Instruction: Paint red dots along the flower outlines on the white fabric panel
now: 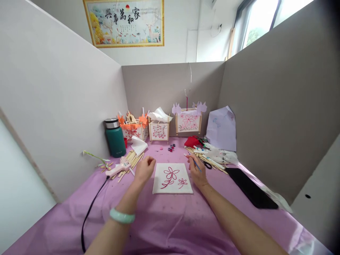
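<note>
A white square sheet (pixel 172 179) with red painted flowers lies on the purple cloth (pixel 170 219) in front of me. My left hand (pixel 145 169) rests just left of the sheet, fingers curled into a loose fist with nothing visible in it. A pale green bangle sits on that wrist. My right hand (pixel 196 170) is at the sheet's right edge, pinching a thin blue brush (pixel 195 163) that points up and left.
A hot glue gun (pixel 118 169) with a black cord lies left, beside wooden sticks (pixel 131 159). A green flask (pixel 114 137), three small paper lanterns (pixel 188 120), paint pots (pixel 171 147), scissors and a black phone (pixel 249 187) sit around. Grey partition walls enclose the desk.
</note>
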Tool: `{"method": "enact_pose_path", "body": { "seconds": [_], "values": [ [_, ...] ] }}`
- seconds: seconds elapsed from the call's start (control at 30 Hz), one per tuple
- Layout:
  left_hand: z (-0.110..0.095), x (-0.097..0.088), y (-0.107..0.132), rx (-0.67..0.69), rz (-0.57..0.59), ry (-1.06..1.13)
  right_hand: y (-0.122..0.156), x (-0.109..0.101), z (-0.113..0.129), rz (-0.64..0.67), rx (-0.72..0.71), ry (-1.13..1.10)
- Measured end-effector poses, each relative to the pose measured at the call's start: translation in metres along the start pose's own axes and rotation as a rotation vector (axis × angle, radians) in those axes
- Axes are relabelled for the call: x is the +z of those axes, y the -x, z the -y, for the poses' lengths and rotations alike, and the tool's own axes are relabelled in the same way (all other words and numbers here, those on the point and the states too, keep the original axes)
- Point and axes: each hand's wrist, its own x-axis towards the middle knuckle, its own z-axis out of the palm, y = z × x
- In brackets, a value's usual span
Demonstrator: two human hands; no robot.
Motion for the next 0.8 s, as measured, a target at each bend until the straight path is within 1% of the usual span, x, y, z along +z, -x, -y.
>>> {"method": "enact_pose_path", "body": {
  "seconds": [0.1,0.2,0.3,0.4,0.43,0.53,0.63,0.8],
  "values": [
    [0.002,0.006,-0.036,0.009,0.045,-0.146,0.007,0.002,-0.002,0.018,0.069,-0.033],
    [0.003,0.02,-0.063,0.037,0.119,-0.26,0.006,0.003,0.002,0.011,0.095,-0.041],
    [0.002,0.036,-0.089,0.078,0.193,-0.352,-0.006,0.003,0.003,0.003,0.018,-0.001],
    [-0.003,0.055,-0.114,0.129,0.25,-0.421,-0.022,0.001,0.001,0.09,-0.099,0.041],
    [-0.005,0.062,-0.121,0.15,0.266,-0.437,-0.027,0.0,-0.001,0.109,-0.118,0.046],
    [-0.013,0.084,-0.142,0.224,0.303,-0.463,-0.031,-0.002,-0.009,0.085,-0.09,0.043],
    [-0.016,0.104,-0.16,0.286,0.314,-0.477,-0.026,-0.003,-0.018,0.062,-0.037,0.036],
    [-0.008,0.124,-0.183,0.319,0.318,-0.507,-0.021,-0.002,-0.023,0.063,-0.003,0.046]
  ]
}}
